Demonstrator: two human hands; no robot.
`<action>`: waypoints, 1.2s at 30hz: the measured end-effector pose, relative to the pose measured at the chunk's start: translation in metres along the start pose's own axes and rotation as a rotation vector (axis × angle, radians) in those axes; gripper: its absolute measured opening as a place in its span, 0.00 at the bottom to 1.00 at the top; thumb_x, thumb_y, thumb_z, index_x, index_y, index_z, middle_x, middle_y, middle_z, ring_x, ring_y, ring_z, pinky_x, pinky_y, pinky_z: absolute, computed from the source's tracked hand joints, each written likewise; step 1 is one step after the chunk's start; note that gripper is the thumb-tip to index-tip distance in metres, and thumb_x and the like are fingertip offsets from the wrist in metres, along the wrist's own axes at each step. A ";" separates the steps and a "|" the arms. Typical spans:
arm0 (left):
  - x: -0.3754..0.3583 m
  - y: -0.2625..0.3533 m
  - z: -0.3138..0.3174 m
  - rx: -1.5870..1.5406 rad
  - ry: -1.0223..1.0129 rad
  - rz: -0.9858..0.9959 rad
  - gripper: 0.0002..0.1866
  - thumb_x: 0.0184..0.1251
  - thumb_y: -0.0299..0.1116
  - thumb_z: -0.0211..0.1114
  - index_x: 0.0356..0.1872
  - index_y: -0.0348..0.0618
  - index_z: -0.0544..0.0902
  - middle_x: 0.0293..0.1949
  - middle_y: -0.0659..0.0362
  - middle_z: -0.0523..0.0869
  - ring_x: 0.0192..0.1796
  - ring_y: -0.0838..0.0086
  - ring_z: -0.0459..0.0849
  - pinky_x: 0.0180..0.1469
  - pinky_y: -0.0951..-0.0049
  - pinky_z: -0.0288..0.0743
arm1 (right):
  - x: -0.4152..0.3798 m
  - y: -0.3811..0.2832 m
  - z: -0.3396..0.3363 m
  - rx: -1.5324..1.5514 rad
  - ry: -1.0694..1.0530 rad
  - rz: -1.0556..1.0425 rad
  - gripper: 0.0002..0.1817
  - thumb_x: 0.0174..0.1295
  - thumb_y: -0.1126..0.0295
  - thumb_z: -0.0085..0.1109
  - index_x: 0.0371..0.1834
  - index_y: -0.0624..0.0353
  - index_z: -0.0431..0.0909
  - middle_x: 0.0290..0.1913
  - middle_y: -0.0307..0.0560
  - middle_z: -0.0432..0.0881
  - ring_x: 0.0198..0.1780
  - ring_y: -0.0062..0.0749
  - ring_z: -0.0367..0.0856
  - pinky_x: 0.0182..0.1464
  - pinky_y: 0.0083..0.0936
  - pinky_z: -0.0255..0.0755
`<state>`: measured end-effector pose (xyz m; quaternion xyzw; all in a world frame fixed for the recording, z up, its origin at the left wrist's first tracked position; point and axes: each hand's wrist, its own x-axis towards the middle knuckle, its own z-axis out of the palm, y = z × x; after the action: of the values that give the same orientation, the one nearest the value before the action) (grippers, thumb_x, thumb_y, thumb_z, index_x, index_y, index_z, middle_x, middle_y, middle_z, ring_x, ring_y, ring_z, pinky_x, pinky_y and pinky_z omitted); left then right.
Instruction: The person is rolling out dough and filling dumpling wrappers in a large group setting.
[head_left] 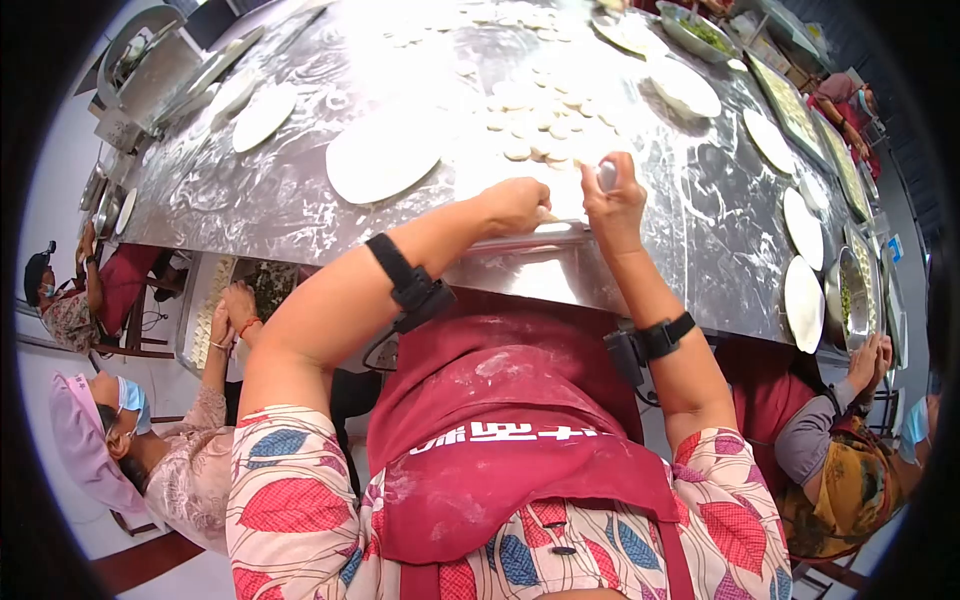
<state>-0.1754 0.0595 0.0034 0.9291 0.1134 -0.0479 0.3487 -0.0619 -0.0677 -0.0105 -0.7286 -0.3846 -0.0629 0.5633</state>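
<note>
A: Your table [300, 215] is floured; where's the dough?

B: One small dough piece [606, 176] sits pinched in your right hand [615, 205], near the pile of dough rounds [540, 125].

A: And your left hand [515, 205]?

B: Curled around a rolling pin [548, 217], I think. Roll lightly, turning the piece evenly.

Hidden and unclear parts at the near tabletop edge

The left hand [515, 205] is covering whatever it is pressing down, the right hand [612, 200] is pinching something too small to identify, and glare is washing out the dough discs [540, 125] toward the tabletop's [250, 210] middle.
</note>
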 end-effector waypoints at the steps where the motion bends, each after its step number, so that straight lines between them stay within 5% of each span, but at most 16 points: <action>1: 0.003 0.001 0.001 -0.011 -0.004 -0.005 0.10 0.58 0.32 0.59 0.37 0.36 0.81 0.33 0.47 0.84 0.36 0.62 0.81 0.42 0.66 0.73 | -0.002 0.002 -0.002 -0.021 0.010 -0.010 0.13 0.55 0.74 0.62 0.38 0.60 0.67 0.21 0.52 0.75 0.21 0.42 0.78 0.24 0.32 0.69; 6: -0.001 -0.007 0.001 -0.009 -0.060 -0.059 0.10 0.53 0.28 0.58 0.35 0.37 0.81 0.30 0.48 0.83 0.34 0.64 0.81 0.39 0.67 0.73 | -0.062 -0.025 -0.040 0.158 -0.040 0.046 0.11 0.56 0.75 0.61 0.37 0.59 0.66 0.17 0.45 0.74 0.17 0.28 0.77 0.20 0.26 0.68; 10: -0.023 -0.002 -0.013 -0.090 -0.130 -0.089 0.10 0.51 0.26 0.58 0.35 0.35 0.79 0.30 0.50 0.83 0.35 0.66 0.81 0.38 0.67 0.73 | -0.044 -0.018 -0.031 0.082 -0.020 0.032 0.11 0.56 0.75 0.60 0.36 0.59 0.67 0.17 0.47 0.73 0.18 0.32 0.77 0.22 0.29 0.69; 15: -0.003 -0.025 -0.001 -0.015 0.041 -0.083 0.13 0.56 0.35 0.60 0.36 0.36 0.82 0.34 0.45 0.84 0.39 0.60 0.83 0.44 0.65 0.74 | 0.000 0.014 0.004 -0.067 0.070 -0.152 0.12 0.56 0.74 0.61 0.38 0.59 0.68 0.22 0.51 0.74 0.20 0.39 0.76 0.25 0.32 0.69; 17: -0.012 -0.014 0.000 0.005 0.019 -0.077 0.13 0.52 0.33 0.62 0.36 0.37 0.82 0.34 0.46 0.84 0.40 0.58 0.82 0.45 0.63 0.74 | -0.024 -0.006 -0.016 0.064 0.002 0.023 0.11 0.56 0.77 0.61 0.39 0.59 0.68 0.23 0.47 0.75 0.21 0.31 0.77 0.23 0.28 0.70; 20: -0.021 -0.009 0.015 0.069 0.138 -0.025 0.07 0.50 0.31 0.61 0.30 0.40 0.80 0.31 0.49 0.82 0.38 0.56 0.81 0.42 0.63 0.74 | -0.059 -0.024 -0.037 0.154 -0.011 -0.023 0.11 0.56 0.81 0.58 0.38 0.60 0.67 0.24 0.42 0.72 0.18 0.23 0.75 0.19 0.21 0.68; 24: -0.030 -0.025 -0.008 -0.162 0.252 0.086 0.09 0.50 0.30 0.62 0.33 0.39 0.78 0.30 0.51 0.81 0.36 0.63 0.80 0.41 0.66 0.73 | -0.067 -0.030 -0.039 0.237 -0.014 0.021 0.10 0.58 0.80 0.59 0.36 0.60 0.67 0.24 0.40 0.71 0.18 0.19 0.74 0.18 0.17 0.67; 28: -0.056 -0.055 -0.098 -0.277 0.309 -0.058 0.09 0.48 0.27 0.63 0.33 0.38 0.79 0.31 0.57 0.81 0.36 0.74 0.78 0.38 0.73 0.73 | -0.064 -0.030 -0.041 0.236 -0.042 -0.015 0.10 0.58 0.81 0.59 0.36 0.60 0.67 0.24 0.40 0.73 0.18 0.19 0.75 0.18 0.17 0.67; 30: -0.065 -0.082 -0.148 -0.047 0.337 -0.197 0.10 0.49 0.29 0.64 0.34 0.37 0.80 0.32 0.55 0.82 0.36 0.70 0.80 0.39 0.70 0.74 | -0.067 -0.024 -0.042 0.249 -0.057 -0.047 0.10 0.59 0.80 0.59 0.37 0.60 0.66 0.28 0.40 0.70 0.18 0.19 0.73 0.17 0.17 0.67; 32: -0.070 -0.092 -0.166 0.388 0.577 -0.396 0.10 0.50 0.31 0.65 0.33 0.38 0.81 0.34 0.52 0.83 0.37 0.65 0.81 0.40 0.68 0.74 | -0.069 -0.022 -0.041 0.270 -0.038 -0.053 0.10 0.59 0.81 0.59 0.38 0.60 0.66 0.28 0.40 0.71 0.17 0.19 0.73 0.17 0.17 0.68; 36: -0.027 -0.095 -0.146 0.280 0.467 -0.158 0.08 0.46 0.29 0.63 0.29 0.43 0.84 0.33 0.49 0.85 0.40 0.58 0.83 0.42 0.63 0.75 | -0.070 -0.024 -0.039 0.294 -0.002 -0.029 0.11 0.56 0.81 0.61 0.37 0.61 0.68 0.24 0.41 0.74 0.17 0.21 0.76 0.18 0.19 0.68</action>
<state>-0.2229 0.2201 0.0572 0.9423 0.2551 0.1254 0.1766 -0.1127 -0.1338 -0.0148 -0.6326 -0.4007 -0.0135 0.6626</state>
